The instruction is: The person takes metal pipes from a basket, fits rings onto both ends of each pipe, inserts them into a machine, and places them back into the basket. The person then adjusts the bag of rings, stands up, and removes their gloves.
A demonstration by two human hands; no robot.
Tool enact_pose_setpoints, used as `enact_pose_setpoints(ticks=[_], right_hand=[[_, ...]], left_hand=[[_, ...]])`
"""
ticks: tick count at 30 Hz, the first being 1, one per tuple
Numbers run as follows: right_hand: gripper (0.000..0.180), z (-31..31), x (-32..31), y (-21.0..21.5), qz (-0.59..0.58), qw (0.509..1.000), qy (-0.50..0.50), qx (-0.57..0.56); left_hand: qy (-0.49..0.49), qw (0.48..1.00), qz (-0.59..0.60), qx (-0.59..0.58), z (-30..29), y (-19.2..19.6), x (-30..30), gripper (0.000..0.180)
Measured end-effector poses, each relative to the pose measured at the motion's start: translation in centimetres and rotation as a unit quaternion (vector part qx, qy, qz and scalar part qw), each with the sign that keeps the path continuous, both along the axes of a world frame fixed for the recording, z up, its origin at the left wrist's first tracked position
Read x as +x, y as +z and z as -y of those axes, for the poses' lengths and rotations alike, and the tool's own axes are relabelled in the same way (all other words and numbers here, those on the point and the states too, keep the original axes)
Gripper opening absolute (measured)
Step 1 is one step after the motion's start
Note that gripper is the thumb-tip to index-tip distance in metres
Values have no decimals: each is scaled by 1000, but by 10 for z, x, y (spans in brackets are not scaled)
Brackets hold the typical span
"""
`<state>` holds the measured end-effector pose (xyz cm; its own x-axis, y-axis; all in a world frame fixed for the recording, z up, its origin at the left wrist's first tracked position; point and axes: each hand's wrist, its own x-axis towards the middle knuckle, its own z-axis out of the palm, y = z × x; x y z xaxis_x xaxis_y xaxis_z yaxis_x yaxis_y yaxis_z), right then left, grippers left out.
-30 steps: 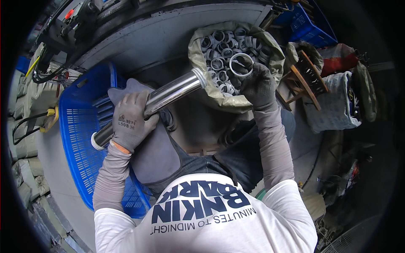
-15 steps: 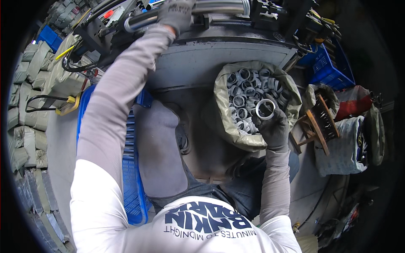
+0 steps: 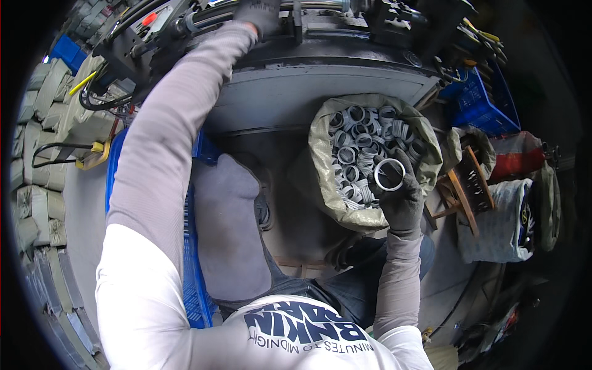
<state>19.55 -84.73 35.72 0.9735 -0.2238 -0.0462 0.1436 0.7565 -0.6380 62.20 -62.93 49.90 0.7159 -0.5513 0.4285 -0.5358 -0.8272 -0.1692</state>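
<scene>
My left hand [image 3: 258, 15], in a grey work glove, reaches to the machine [image 3: 333, 46] at the far edge of the view. It is beside a shiny metal tube or bar [image 3: 213, 17]; the fingers are blurred and partly cut off by the upper edge, so their grip cannot be made out. My right hand [image 3: 404, 206], also gloved, is closed on a pale grey ring [image 3: 377, 179], held tilted with its opening showing. Below it stands an open woven sack [image 3: 322, 151] filled with many similar rings [image 3: 364, 140].
A grey padded piece [image 3: 231, 228] covers my left thigh, beside a blue basket [image 3: 192, 271]. To the right are a small wooden stool [image 3: 465, 194], a white sack [image 3: 493, 225] and a blue crate [image 3: 484, 105]. Wrapped bundles [image 3: 43, 154] are piled at the left.
My right hand has drawn slightly toward me with the ring still in it. My left hand has moved a little farther away along the machine, toward the upper edge.
</scene>
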Motion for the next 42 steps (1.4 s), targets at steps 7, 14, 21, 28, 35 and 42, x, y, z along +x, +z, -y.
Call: enact_pose_setpoints(ticks=[7, 14, 21, 28, 35, 42], right_hand=[[63, -6, -2, -11, -2, 1000, 17, 3], [51, 5, -9, -46, -79, 975, 13, -207], [43, -64, -9, -25, -125, 966, -23, -225], [51, -76, -16, 8, -15, 353, -17, -935], [51, -111, -1, 41, -191, 961, 87, -178], [57, -130, 13, 4, -95, 979, 86, -157]], left_hand=[[-132, 987, 26, -89, -230, -74, -159, 41], [302, 894, -301, 137, -522, -314, -308, 37], [234, 857, -429, 163, -524, -471, -418, 35], [315, 863, -385, 82, -458, -513, -428, 29], [335, 829, -447, -39, -514, -565, -501, 28], [349, 723, -532, -269, -546, -426, -416, 27]])
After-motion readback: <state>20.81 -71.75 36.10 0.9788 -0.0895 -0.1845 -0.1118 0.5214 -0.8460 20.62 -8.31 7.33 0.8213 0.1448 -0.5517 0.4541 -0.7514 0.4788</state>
